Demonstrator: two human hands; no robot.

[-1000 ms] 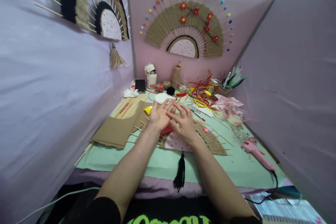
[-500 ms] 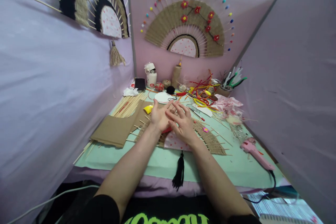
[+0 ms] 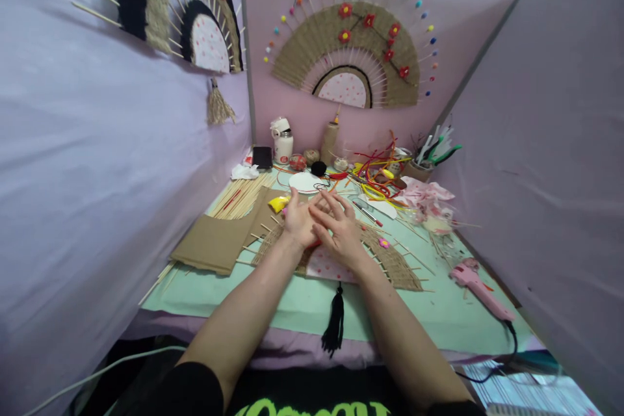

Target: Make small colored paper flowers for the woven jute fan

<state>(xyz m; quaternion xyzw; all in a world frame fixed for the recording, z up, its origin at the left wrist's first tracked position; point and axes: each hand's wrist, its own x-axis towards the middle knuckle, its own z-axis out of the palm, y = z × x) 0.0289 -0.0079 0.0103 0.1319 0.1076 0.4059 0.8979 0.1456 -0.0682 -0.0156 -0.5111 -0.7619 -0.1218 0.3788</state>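
Note:
My left hand point(image 3: 301, 221) is palm up with its thumb stretched out and fingers extended. Across its palm lie the fingers of my right hand point(image 3: 338, 229), spread and slightly bent. Whether anything small sits between palm and fingertips is hidden. Beneath both hands rests a woven fan point(image 3: 394, 266) with a pink-dotted half-round centre, thin sticks and a pink flower point(image 3: 384, 243). Its black tassel point(image 3: 334, 322) hangs toward the front edge. A yellow packet point(image 3: 279, 203) is just beyond my left thumb.
Brown cardboard point(image 3: 209, 244) and bamboo sticks point(image 3: 244, 194) lie left. On the right is a pink glue gun point(image 3: 482, 291) with a black cord. Coloured pipe cleaners point(image 3: 377, 182), a white bottle point(image 3: 283, 143) and a tool pot point(image 3: 418, 171) stand behind. A finished fan point(image 3: 346, 45) hangs on the wall.
The view has shifted slightly, so everything sits a little further right and lower. My hands keep nearly the same pose, right fingers on the left palm.

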